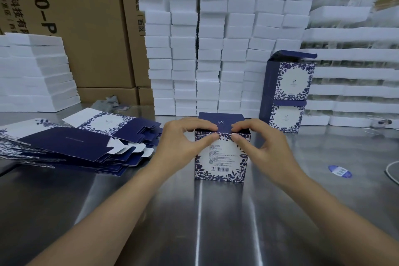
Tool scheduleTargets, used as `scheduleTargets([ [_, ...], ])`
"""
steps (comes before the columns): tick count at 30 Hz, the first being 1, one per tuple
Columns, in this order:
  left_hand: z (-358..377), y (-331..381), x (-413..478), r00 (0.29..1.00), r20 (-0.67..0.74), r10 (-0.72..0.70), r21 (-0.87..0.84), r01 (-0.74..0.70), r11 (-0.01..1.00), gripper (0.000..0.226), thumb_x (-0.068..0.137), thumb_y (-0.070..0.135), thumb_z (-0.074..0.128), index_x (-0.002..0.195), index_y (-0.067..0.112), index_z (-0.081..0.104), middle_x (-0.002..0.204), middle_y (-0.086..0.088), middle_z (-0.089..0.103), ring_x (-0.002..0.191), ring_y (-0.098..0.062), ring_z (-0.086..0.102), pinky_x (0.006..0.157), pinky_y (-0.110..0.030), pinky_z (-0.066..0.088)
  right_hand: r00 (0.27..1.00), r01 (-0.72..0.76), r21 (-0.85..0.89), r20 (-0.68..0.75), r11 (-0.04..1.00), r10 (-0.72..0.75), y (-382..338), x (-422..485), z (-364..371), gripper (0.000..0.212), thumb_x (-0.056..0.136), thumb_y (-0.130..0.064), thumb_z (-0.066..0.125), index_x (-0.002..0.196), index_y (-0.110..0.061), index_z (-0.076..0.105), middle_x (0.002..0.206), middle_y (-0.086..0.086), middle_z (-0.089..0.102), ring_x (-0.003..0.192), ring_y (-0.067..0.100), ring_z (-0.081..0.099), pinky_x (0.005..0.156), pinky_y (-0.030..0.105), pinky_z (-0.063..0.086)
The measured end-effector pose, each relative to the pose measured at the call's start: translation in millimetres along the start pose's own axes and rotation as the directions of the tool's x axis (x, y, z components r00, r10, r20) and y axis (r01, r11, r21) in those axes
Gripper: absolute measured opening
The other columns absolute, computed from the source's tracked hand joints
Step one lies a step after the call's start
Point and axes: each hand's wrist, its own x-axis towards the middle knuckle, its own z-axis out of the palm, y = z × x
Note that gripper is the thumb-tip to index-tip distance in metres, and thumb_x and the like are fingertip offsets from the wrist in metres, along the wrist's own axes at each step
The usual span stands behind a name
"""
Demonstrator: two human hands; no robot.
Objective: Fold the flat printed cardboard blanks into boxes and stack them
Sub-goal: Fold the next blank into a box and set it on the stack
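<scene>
Head view: one folded box stands upright at the middle of the steel bench, barcode face toward the camera. Its navy lid is not yet shut and leans back from the rear edge.

The left hand and right hand meet at the front top rim. Each pinches that rim, thumb on the printed face and fingers curled over the edge into the opening. Whether the side flaps are already folded in is hidden by the fingers.

The flat blanks lie in a fanned pile on the bench to the left, well apart from the box. Two finished boxes stand stacked to the right rear, just in front of a wall of white foam blocks; the upper one has its lid raised. Brown cartons fill the background, and a blue sticker lies on the bench to the right.

Judged step: squaring the mouth before closing the lid.

Probable faults from here:
- The lid's tuck edge may catch on the front wall and crease if the rim is pinched inward.
- The box may skid on the smooth steel when pressed from above, since nothing braces its base.
- Uneven pressure between the two hands could skew the walls, leaving a box that sits badly on the stack.
</scene>
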Motion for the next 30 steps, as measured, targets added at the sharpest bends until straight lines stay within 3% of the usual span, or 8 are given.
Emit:
scheduleTargets([
  [5,4,1,1,0.999,-0.020,0.035,0.041,-0.034,0.999,0.011,0.085,0.019,0.089,0.094,0.022,0.086,0.097,0.019,0.079,0.103,-0.007,0.073,0.095,-0.024,0.054,0.999,-0.020,-0.011,-0.025,1.000,0.020,-1,0,4,0.008,0.094,-0.026,0.076,0.102,-0.026,0.078,0.104,-0.020,0.075,0.107,0.008,0.070,0.097,0.039,0.055],
  [8,-5,1,4,0.999,0.029,-0.046,-0.010,0.046,0.999,0.014,0.084,0.019,0.090,0.097,0.022,0.086,0.098,0.018,0.080,0.100,-0.004,0.074,0.089,-0.021,0.056,0.996,-0.083,0.037,0.035,0.996,0.082,0,3,-5,0.012,0.094,-0.019,0.080,0.103,-0.026,0.079,0.105,-0.021,0.077,0.109,0.006,0.071,0.101,0.038,0.055],
  [13,-5,1,6,0.997,0.030,-0.078,-0.013,0.078,0.997,0.012,0.086,0.019,0.088,0.096,0.023,0.085,0.097,0.017,0.080,0.101,-0.004,0.074,0.087,-0.029,0.059,0.993,-0.105,0.020,0.047,0.994,0.104,-2,5,-7,0.012,0.094,-0.015,0.080,0.102,-0.023,0.081,0.105,-0.018,0.079,0.110,0.002,0.071,0.104,0.037,0.054],
  [17,-11,-3,6,0.991,0.064,-0.121,-0.088,0.126,0.988,0.018,0.085,0.015,0.089,0.101,0.023,0.086,0.103,0.014,0.081,0.103,-0.004,0.075,0.084,-0.020,0.059,0.987,-0.155,0.130,0.066,0.979,0.147,2,5,-12,0.014,0.091,-0.010,0.082,0.103,-0.018,0.082,0.111,-0.008,0.078,0.113,0.006,0.070,0.098,0.027,0.057],
  [20,-12,-5,7,0.983,0.096,-0.156,-0.142,0.168,0.976,0.021,0.086,0.010,0.087,0.104,0.020,0.086,0.107,0.010,0.081,0.099,-0.008,0.077,0.084,-0.023,0.062,0.989,-0.144,0.095,0.035,0.985,0.141,2,5,-13,0.012,0.090,-0.010,0.083,0.100,-0.015,0.081,0.118,-0.001,0.073,0.116,0.011,0.067,0.087,0.010,0.051],
  [25,-16,-8,8,0.983,0.110,-0.145,-0.150,0.161,0.975,0.018,0.087,0.013,0.087,0.103,0.021,0.086,0.109,0.012,0.081,0.114,-0.003,0.072,0.082,-0.024,0.063,0.982,-0.183,0.071,0.053,0.980,0.180,4,7,-17,0.011,0.091,-0.017,0.083,0.100,-0.022,0.083,0.132,-0.006,0.066,0.126,0.006,0.061,0.109,0.027,0.045],
  [28,-17,-11,7,0.974,0.116,-0.193,-0.215,0.215,0.953,0.015,0.088,0.017,0.087,0.099,0.026,0.085,0.115,0.014,0.079,0.122,-0.003,0.068,0.073,-0.028,0.063,0.971,-0.231,0.161,0.104,0.960,0.216,4,6,-21,0.020,0.094,-0.012,0.079,0.103,-0.029,0.082,0.142,-0.002,0.060,0.135,0.008,0.057,0.099,0.018,0.050],
  [30,-15,-12,8,0.973,0.095,-0.209,-0.210,0.225,0.951,0.012,0.089,0.020,0.086,0.097,0.028,0.085,0.121,0.012,0.077,0.124,-0.004,0.067,0.077,-0.029,0.063,0.970,-0.237,0.187,0.097,0.953,0.222,5,6,-21,0.023,0.094,-0.011,0.078,0.101,-0.032,0.083,0.142,-0.002,0.060,0.136,0.008,0.056,0.096,0.024,0.056],
])
